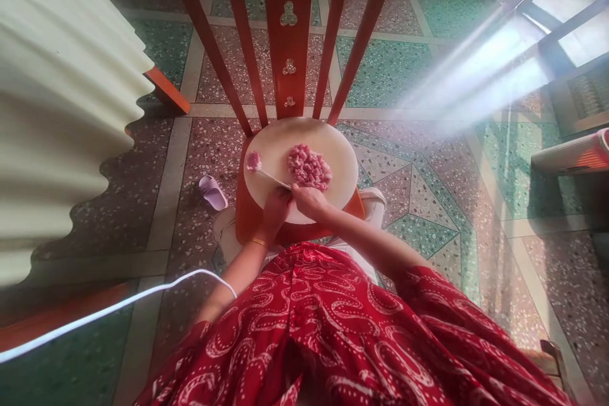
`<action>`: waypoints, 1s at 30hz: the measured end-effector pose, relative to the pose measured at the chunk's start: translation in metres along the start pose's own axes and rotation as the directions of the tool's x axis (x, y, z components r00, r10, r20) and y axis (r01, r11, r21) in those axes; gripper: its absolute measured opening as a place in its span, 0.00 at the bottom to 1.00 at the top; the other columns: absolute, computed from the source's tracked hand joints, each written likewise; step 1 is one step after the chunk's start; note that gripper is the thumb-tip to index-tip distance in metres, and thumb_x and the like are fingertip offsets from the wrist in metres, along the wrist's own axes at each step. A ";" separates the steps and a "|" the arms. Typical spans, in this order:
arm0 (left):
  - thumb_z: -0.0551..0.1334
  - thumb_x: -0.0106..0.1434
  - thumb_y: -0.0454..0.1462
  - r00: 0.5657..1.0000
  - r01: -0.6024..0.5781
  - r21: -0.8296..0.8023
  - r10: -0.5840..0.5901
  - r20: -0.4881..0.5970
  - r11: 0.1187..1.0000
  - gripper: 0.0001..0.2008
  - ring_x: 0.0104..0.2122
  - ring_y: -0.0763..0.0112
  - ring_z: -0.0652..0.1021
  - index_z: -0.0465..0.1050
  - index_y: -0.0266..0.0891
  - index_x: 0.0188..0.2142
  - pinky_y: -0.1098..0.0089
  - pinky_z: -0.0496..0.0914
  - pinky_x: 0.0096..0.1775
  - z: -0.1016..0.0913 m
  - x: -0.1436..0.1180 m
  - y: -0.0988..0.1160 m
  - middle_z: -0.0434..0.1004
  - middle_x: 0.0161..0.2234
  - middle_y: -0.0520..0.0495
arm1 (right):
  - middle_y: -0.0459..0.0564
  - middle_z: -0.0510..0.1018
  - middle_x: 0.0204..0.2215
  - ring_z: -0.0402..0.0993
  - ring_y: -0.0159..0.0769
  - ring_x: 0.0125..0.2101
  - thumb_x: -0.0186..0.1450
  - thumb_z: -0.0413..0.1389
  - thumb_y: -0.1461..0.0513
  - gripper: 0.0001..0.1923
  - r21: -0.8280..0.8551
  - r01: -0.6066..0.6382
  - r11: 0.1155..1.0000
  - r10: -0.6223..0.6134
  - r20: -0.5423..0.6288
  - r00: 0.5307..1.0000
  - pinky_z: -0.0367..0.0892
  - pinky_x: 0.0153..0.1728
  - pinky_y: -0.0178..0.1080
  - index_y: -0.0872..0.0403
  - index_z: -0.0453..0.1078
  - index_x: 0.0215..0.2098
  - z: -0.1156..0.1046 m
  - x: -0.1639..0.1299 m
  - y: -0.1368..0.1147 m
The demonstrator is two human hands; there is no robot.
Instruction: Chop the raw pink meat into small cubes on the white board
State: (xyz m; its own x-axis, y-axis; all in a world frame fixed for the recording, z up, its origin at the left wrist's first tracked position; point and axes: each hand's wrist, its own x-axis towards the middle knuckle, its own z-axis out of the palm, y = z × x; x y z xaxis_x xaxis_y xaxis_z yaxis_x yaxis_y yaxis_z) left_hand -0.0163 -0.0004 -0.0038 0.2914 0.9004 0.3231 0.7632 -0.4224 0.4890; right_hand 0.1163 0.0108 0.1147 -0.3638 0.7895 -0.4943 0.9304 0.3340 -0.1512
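A round pale cutting board (316,133) rests on the seat of a red wooden chair (245,222). A mound of chopped pink meat (309,166) lies right of the board's middle, and a smaller lump of meat (254,160) is near its left edge. My right hand (310,203) is closed around the near end of what looks like a thin knife (273,179), seen nearly edge-on, its far end reaching the small lump. Right beside it, over the board's near edge, my left hand (277,206) has its fingers curled in; what they grip is hidden.
The chair's slatted back (290,38) rises beyond the board. A lilac slipper (213,193) lies on the tiled floor to the left, near a pale draped cloth (61,108). A white cable (143,295) crosses by my left forearm. At far right is a pale appliance (571,155).
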 end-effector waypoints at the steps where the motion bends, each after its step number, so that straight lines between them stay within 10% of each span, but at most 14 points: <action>1: 0.53 0.64 0.35 1.000 0.011 -0.012 -0.011 -0.008 1.000 0.11 0.38 0.61 0.73 0.74 0.37 0.37 0.60 0.68 0.43 0.001 -0.001 -0.001 0.75 0.35 0.42 | 0.57 0.77 0.37 0.76 0.40 0.37 0.67 0.40 0.68 0.15 -0.008 -0.013 1.000 0.013 0.018 1.000 0.67 0.33 0.36 0.57 0.57 0.50 0.003 -0.008 0.007; 8: 0.53 0.64 0.36 0.999 0.022 -0.120 -0.027 -0.040 0.992 0.11 0.44 0.63 0.71 0.73 0.39 0.41 0.60 0.68 0.47 -0.002 -0.004 0.001 0.73 0.41 0.42 | 0.55 0.78 0.33 0.76 0.41 0.35 0.68 0.41 0.64 0.16 -0.049 -0.129 0.990 0.131 0.030 0.991 0.66 0.31 0.36 0.53 0.56 0.54 0.016 -0.055 0.051; 23: 0.52 0.64 0.33 1.000 0.018 -0.016 -0.018 0.000 1.000 0.12 0.40 0.61 0.73 0.73 0.37 0.41 0.59 0.69 0.45 0.000 -0.005 -0.001 0.75 0.37 0.41 | 0.59 0.76 0.39 0.75 0.39 0.40 0.68 0.39 0.67 0.14 -0.015 0.029 0.999 -0.029 0.000 1.000 0.67 0.35 0.36 0.57 0.56 0.51 -0.002 0.009 -0.008; 30: 0.53 0.64 0.35 1.000 0.025 -0.080 -0.026 -0.015 0.996 0.12 0.44 0.63 0.72 0.73 0.38 0.42 0.60 0.68 0.47 -0.003 -0.007 0.000 0.74 0.41 0.42 | 0.56 0.78 0.35 0.76 0.40 0.36 0.66 0.43 0.68 0.17 -0.062 -0.114 0.992 0.118 0.065 0.991 0.66 0.32 0.35 0.56 0.56 0.53 0.011 -0.041 0.040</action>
State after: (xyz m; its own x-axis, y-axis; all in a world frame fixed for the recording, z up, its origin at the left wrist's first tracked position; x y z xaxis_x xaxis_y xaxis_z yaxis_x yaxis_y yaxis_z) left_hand -0.0200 -0.0070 -0.0038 0.2624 0.9095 0.3224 0.7216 -0.4067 0.5602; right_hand 0.1691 -0.0140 0.1198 -0.2480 0.7885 -0.5628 0.9611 0.2731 -0.0409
